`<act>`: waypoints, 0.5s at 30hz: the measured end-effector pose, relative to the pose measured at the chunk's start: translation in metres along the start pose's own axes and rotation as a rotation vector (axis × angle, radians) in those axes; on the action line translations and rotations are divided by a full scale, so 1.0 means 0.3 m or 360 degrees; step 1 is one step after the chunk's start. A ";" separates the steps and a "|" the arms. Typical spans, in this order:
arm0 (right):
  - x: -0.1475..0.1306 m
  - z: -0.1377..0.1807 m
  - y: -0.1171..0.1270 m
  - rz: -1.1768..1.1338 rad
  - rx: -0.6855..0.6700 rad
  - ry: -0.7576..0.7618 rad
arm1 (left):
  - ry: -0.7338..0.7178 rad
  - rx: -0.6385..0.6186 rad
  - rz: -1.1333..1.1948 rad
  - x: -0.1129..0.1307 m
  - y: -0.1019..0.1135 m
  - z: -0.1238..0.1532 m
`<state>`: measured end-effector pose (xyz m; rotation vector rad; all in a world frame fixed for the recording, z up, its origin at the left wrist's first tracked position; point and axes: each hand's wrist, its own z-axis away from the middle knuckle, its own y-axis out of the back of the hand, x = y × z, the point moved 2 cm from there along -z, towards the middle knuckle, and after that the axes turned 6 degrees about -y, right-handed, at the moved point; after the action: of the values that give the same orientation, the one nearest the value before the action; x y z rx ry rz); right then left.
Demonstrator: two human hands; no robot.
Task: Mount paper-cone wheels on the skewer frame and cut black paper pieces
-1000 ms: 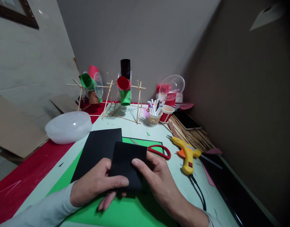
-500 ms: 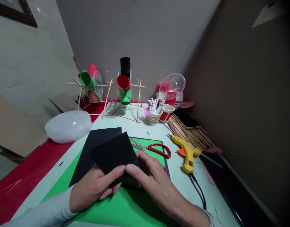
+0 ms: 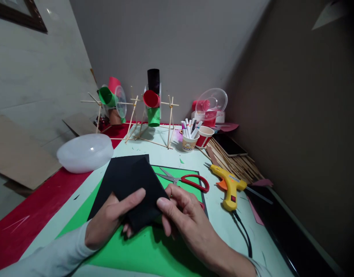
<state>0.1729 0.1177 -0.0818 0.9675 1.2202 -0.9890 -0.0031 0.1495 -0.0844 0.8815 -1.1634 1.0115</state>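
A piece of black paper (image 3: 149,202), with a bent lower edge, is between my two hands above the green sheet (image 3: 153,254). My left hand (image 3: 115,213) grips its left side, thumb on top and fingers underneath. On the right edge, my right hand (image 3: 185,211) pinches the paper between thumb and fingers. A larger black sheet (image 3: 116,173) lies beneath and behind the held piece. Just beyond my right hand are red-handled scissors (image 3: 177,179), blades apart, resting on green paper with a dark border.
A yellow glue gun (image 3: 231,192) lies to the right, its cord running toward me. Markers stand in a paper cup (image 3: 189,144) beside a red-and-white cup (image 3: 205,137). Stick frames carrying coloured paper tubes (image 3: 153,117) stand behind. A translucent bowl (image 3: 84,154) sits at left.
The black piece has tilted and its lower edge now bends toward me. My left thumb has slid left, away from my right thumb, and my right hand has shifted to the right edge.
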 end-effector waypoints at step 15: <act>-0.014 -0.016 0.076 0.0043 -0.0101 -0.0073 | -0.0290 -0.0003 -0.0077 0.047 0.109 -0.056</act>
<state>0.1929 0.1291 -0.0769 0.9046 1.1904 -0.9413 -0.0277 0.1777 -0.0725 1.0121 -1.2892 0.9049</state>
